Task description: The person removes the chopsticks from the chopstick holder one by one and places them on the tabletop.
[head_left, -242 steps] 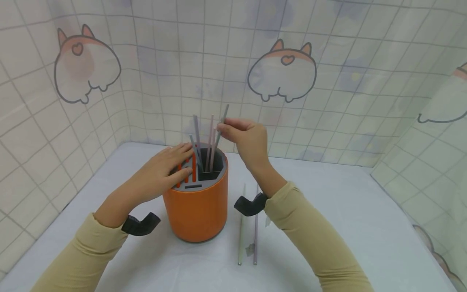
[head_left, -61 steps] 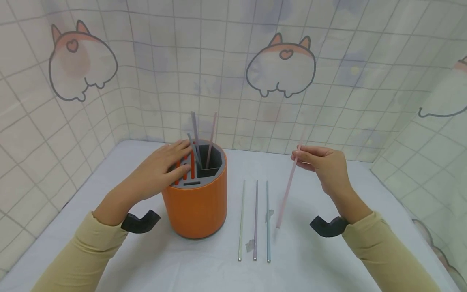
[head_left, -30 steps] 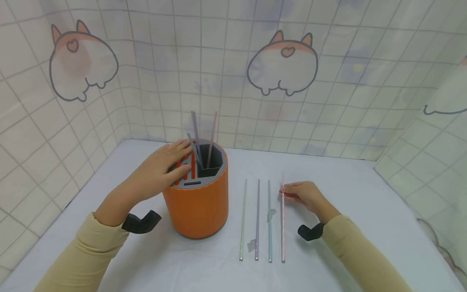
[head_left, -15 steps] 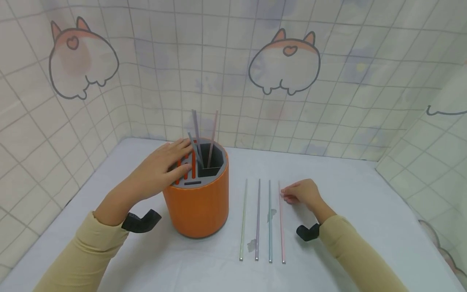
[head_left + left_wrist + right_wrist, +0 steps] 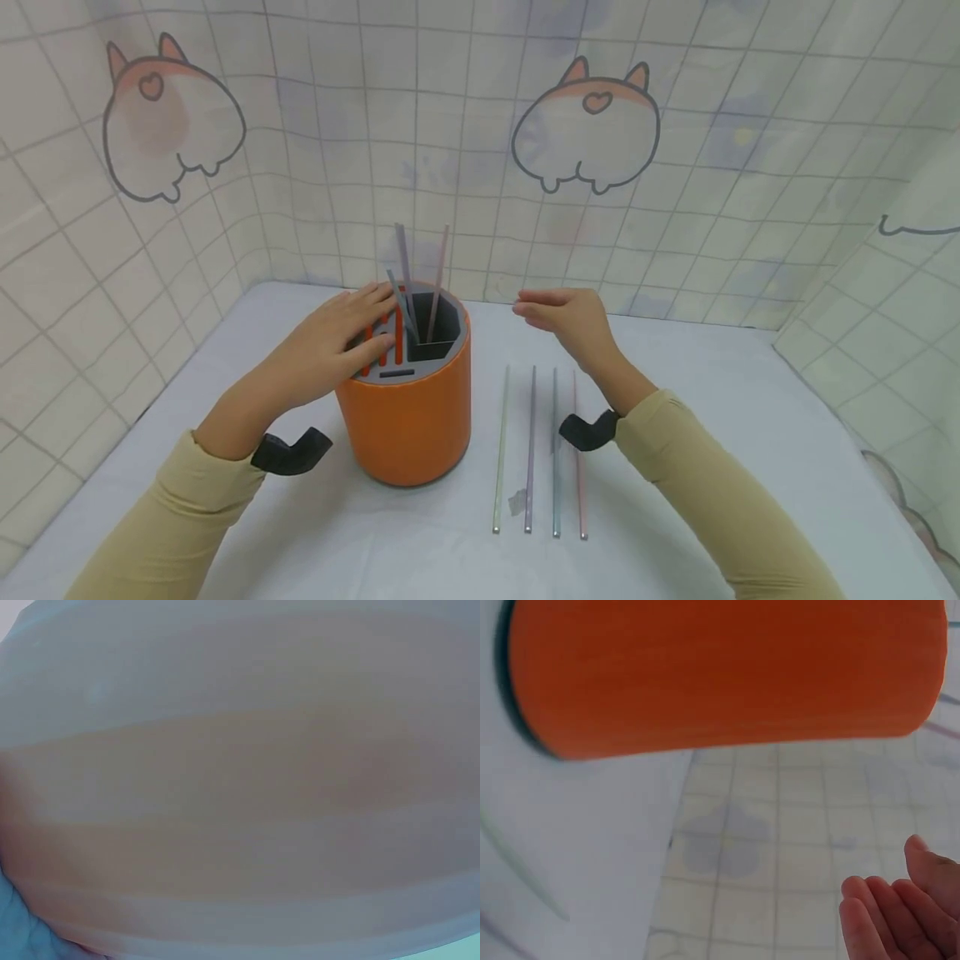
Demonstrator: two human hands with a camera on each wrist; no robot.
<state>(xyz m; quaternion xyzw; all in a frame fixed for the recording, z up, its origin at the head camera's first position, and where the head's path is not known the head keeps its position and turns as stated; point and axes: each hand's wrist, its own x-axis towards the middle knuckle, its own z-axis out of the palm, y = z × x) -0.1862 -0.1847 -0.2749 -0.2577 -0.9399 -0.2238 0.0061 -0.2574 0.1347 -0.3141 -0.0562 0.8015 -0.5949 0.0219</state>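
My left hand [image 5: 318, 346] rests on the slotted grey top of an orange knife block [image 5: 405, 433], fingers spread beside its open compartment. Three thin chopsticks lean up out of that compartment, among them a pink chopstick [image 5: 438, 283] and a purple chopstick [image 5: 405, 262]. To the right, my right hand [image 5: 573, 321] is raised over the table with fingers extended and nothing in them. Below it lie a green chopstick [image 5: 501, 454], a purple chopstick [image 5: 530, 454], a blue chopstick [image 5: 557, 492] and a pink chopstick [image 5: 582, 500], side by side. A blurred surface fills the left wrist view.
A white cloth covers the table [image 5: 697, 467]. Behind it hangs a grid-patterned curtain [image 5: 465, 133] with cartoon animals, which also closes off both sides. Small grey patches [image 5: 517, 502] mark the cloth near the chopsticks.
A blue and a pink chopstick have gone from the knife block to the table, making a row. My right hand has let go of the pink one and risen left towards the block.
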